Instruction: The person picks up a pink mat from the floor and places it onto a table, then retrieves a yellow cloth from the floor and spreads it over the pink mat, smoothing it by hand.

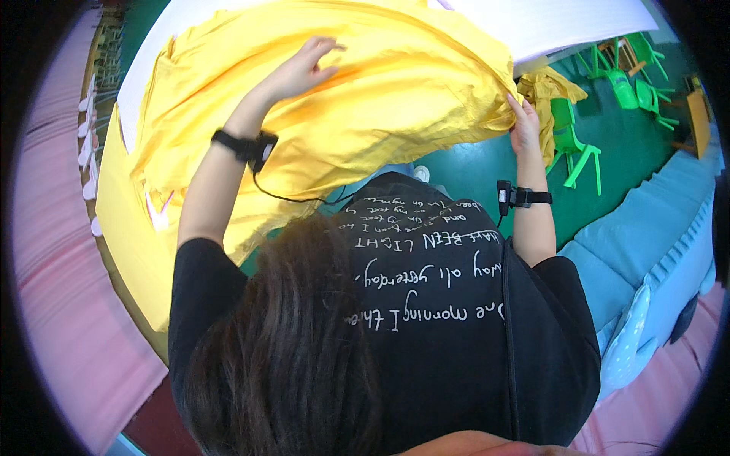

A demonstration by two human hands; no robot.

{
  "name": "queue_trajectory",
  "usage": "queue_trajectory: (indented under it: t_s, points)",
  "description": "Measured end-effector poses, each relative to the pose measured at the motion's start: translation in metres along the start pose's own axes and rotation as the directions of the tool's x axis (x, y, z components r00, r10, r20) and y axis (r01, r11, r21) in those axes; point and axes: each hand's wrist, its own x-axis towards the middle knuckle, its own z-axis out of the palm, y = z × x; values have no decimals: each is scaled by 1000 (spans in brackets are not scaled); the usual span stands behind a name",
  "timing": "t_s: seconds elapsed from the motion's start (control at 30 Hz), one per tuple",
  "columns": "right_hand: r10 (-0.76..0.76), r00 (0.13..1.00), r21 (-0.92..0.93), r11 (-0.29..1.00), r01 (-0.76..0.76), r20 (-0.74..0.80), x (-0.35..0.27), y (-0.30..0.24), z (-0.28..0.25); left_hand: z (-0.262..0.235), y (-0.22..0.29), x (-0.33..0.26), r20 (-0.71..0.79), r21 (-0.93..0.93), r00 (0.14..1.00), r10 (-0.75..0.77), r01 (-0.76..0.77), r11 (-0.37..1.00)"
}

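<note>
A large yellow cloth [411, 83] lies spread and rumpled in front of me, its near edge hanging in folds. My right hand [523, 125] pinches the cloth's right edge between thumb and fingers. Over the cloth's upper left part, my left hand [308, 68] has its thumb and fingers apart and holds nothing. I cannot tell whether it touches the fabric. Black straps with small devices circle both my forearms, and a cable runs from the left one.
Pale surfaces [578, 26] show beyond the cloth, and a yellow surface [125, 228] lies at left. Green chairs [574, 144] stand right on the green floor; more yellow fabric [551, 87] hangs near one. Blue padded bedding [639, 220] lies at right, pink fabric [68, 266] at far left.
</note>
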Motion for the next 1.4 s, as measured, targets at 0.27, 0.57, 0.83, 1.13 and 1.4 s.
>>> queue_trajectory:
  t_s: [0.27,0.57,0.83,1.13,1.4]
  points:
    - [-21,999,29,999,23,-47,-11,-27,36,26,-73,150,-97,326,991,-93,120,938]
    - [-22,995,-377,925,58,100,-7,-59,62,-54,-154,164,-284,-243,895,-344,280,929]
    - [0,932,-583,780,227,363,21,-50,73,-121,-116,187,-583,-73,782,-221,220,973]
    - [-13,995,-298,954,-18,-101,40,5,21,32,-41,206,17,253,960,279,-274,928]
    - [-221,974,-303,926,223,42,57,25,10,79,50,227,225,326,899,375,-432,841]
